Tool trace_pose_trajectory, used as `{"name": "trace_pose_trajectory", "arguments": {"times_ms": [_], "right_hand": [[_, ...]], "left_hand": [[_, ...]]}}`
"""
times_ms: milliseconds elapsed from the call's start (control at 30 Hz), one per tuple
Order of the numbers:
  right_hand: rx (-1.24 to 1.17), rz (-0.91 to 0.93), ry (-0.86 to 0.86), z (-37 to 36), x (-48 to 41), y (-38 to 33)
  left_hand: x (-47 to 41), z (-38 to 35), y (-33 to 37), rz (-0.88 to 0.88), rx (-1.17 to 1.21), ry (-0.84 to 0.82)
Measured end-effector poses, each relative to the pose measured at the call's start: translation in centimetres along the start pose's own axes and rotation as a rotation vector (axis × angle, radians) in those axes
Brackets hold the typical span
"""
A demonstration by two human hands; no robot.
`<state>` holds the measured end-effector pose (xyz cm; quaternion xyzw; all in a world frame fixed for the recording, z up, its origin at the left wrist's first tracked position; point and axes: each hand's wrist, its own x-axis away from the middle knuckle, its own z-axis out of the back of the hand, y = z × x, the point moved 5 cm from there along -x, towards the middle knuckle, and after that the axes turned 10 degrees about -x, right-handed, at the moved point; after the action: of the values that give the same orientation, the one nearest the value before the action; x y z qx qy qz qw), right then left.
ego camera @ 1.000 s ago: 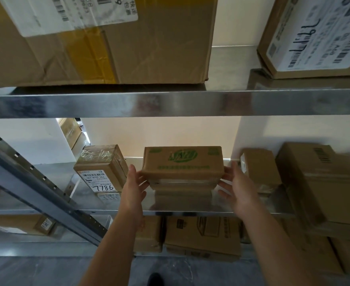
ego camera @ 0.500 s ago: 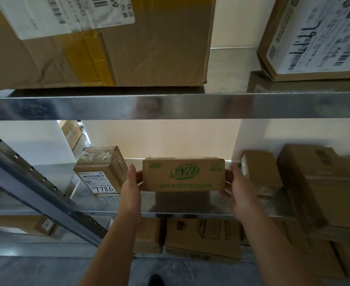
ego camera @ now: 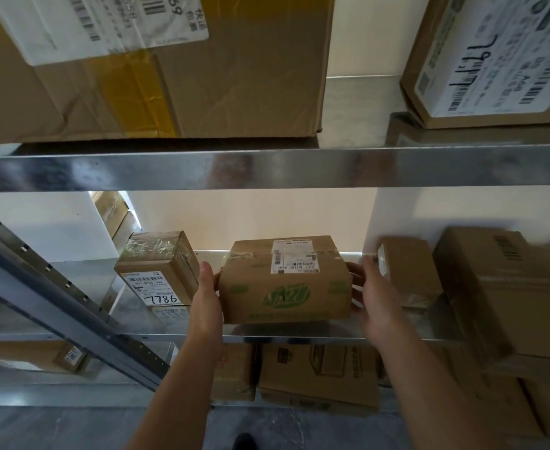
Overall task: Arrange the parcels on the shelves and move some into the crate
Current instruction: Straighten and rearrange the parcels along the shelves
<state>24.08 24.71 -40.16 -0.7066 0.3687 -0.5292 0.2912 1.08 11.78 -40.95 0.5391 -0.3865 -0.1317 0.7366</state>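
Note:
A brown cardboard parcel with green print and a white label on top sits at the front of the middle metal shelf. My left hand grips its left end and my right hand grips its right end. Its top face with the label tilts toward me. No crate is in view.
A small taped parcel marked 7786 stands just left. Two brown boxes crowd the right side. Large boxes sit on the upper shelf; more parcels lie below. A slanted metal brace crosses at left.
Both hands closed on the ends of the green-printed parcel, then rolled it toward me and drew it forward. Its labelled top now shows.

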Motion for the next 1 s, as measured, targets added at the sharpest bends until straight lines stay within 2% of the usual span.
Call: {"name": "trace_pose_trajectory", "arguments": {"times_ms": [1000], "right_hand": [[0.063,0.028,-0.044,-0.36,0.46,0.62]], "left_hand": [[0.46,0.90,0.62,-0.069,0.045,-0.041]]}}
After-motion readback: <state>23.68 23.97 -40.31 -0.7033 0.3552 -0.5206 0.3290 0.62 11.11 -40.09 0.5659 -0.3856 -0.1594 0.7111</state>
